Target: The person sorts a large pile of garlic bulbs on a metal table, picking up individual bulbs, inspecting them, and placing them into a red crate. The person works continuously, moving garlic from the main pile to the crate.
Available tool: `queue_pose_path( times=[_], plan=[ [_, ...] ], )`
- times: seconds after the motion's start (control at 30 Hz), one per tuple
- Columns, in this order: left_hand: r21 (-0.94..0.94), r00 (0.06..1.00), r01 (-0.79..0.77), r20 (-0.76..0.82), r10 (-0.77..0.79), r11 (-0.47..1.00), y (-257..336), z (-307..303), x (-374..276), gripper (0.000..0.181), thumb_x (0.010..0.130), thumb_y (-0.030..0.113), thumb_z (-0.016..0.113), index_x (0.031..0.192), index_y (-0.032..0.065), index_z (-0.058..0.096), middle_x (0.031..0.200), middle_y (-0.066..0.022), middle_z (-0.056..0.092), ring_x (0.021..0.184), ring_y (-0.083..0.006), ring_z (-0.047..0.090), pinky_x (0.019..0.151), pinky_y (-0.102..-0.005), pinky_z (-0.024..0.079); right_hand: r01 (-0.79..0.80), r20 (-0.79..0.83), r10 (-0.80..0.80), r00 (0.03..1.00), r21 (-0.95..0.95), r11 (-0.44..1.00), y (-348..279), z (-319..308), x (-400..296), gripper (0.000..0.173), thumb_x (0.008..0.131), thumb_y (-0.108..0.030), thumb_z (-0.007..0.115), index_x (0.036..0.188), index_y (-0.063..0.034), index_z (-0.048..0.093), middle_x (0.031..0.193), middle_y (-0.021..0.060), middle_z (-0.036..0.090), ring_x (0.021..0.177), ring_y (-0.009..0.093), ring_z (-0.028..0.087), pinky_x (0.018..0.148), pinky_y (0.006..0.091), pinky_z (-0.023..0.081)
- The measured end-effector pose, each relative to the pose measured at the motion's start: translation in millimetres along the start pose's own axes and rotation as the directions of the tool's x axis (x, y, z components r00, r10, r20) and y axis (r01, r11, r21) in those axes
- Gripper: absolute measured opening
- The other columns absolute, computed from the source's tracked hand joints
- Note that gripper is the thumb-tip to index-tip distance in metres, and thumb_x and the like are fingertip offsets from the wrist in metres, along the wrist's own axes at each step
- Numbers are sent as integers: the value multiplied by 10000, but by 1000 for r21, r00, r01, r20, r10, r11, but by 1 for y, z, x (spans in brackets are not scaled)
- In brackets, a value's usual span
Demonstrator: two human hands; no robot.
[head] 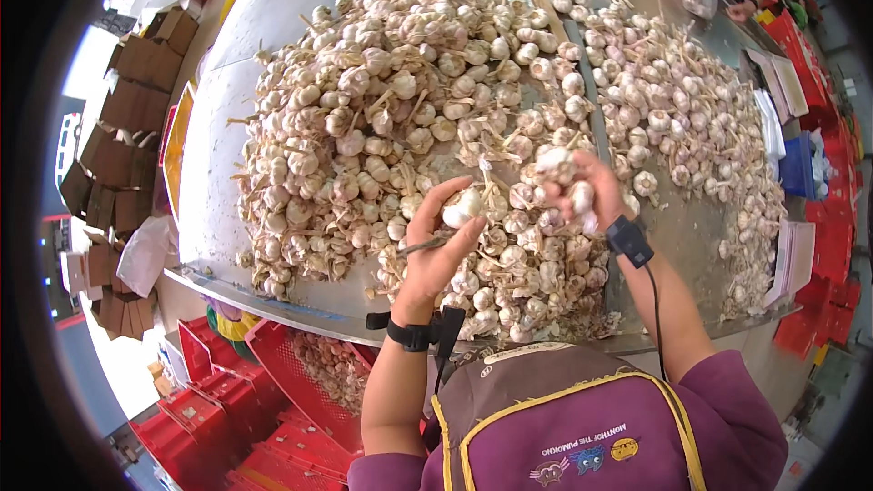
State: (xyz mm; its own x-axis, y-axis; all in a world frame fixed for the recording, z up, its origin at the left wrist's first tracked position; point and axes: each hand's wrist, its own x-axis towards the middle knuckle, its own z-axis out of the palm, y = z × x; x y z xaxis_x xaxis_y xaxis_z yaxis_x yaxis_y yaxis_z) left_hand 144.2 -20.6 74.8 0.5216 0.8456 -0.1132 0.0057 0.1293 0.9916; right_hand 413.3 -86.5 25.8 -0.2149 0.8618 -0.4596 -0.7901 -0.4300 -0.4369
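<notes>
In my left hand (pixel 440 245) a white garlic bulb (pixel 462 207) sits between thumb and fingers, with a dark, thin object (pixel 428 243), perhaps a blade or stem, lying across the palm. My right hand (pixel 593 187), somewhat blurred, holds garlic bulbs (pixel 556 162) by its fingers, just above the pile. A large heap of garlic bulbs (pixel 368 102) with dry stalks spreads over the metal table (pixel 225 150) ahead of me. Loose bulbs and skins lie below both hands. Beyond a metal divider (pixel 595 95), more garlic bulbs (pixel 661 102) cover the right side.
Red plastic crates (pixel 225 416) stand below the table at the left, one holding garlic waste or bulbs. Cardboard boxes (pixel 140 102) are stacked farther left. A blue bin (pixel 799 165) and white trays (pixel 791 262) line the right edge. Another person's hands (pixel 740 10) work at the top right.
</notes>
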Motion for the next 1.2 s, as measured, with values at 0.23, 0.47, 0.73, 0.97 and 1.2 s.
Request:
queue_pose_path(
  times=[0.23, 0.47, 0.73, 0.97, 1.2],
  plan=[
    [286, 975, -203, -25, 219, 937, 5, 27, -6, 479, 840, 66, 694, 1293, 37, 540, 1192, -105, 601, 1042, -161, 587, 896, -296, 478, -143, 336, -42, 941, 505, 851, 45, 14, -12, 690, 988, -550, 406, 1429, -20, 376, 1233, 268, 592, 741, 229, 672, 547, 292, 611],
    [451, 899, -419, 84, 430, 788, 4, 55, -12, 499, 775, -24, 717, 1242, 36, 551, 1140, -160, 595, 990, -253, 620, 838, -333, 503, -227, 300, 103, 949, 416, 880, 66, 5, -13, 589, 980, -544, 436, 1281, -47, 534, 1217, 227, 617, 989, 332, 675, 547, 393, 600],
    [553, 908, -418, 239, 343, 721, 22, 72, -21, 528, 748, 66, 744, 1246, 57, 567, 1326, -197, 491, 1226, -377, 489, 1018, -459, 410, 47, 174, -161, 972, 524, 850, 41, -22, -22, 515, 981, -487, 474, 1236, -46, 549, 1135, 175, 653, 927, 350, 682, 688, 344, 614],
    [606, 926, -374, 201, 320, 702, 22, 64, -20, 444, 794, 33, 692, 1221, 48, 573, 1276, -183, 525, 1190, -362, 512, 995, -446, 420, 787, -486, -676, 554, 42, 616, -133, -85, -116, 599, 941, -540, 519, 1335, -90, 493, 1322, 221, 510, 1113, 382, 556, 998, 639, 413],
    [608, 946, -318, 152, 286, 728, 6, 67, -20, 409, 814, 14, 676, 1210, 48, 579, 1269, -161, 529, 1108, -301, 566, 909, -389, 473, 630, -503, -832, 234, -573, 524, -113, -123, -136, 332, 937, -399, 600, 1080, -99, 613, 968, 47, 621, 975, 177, 593, 942, 339, 456]
  ],
)
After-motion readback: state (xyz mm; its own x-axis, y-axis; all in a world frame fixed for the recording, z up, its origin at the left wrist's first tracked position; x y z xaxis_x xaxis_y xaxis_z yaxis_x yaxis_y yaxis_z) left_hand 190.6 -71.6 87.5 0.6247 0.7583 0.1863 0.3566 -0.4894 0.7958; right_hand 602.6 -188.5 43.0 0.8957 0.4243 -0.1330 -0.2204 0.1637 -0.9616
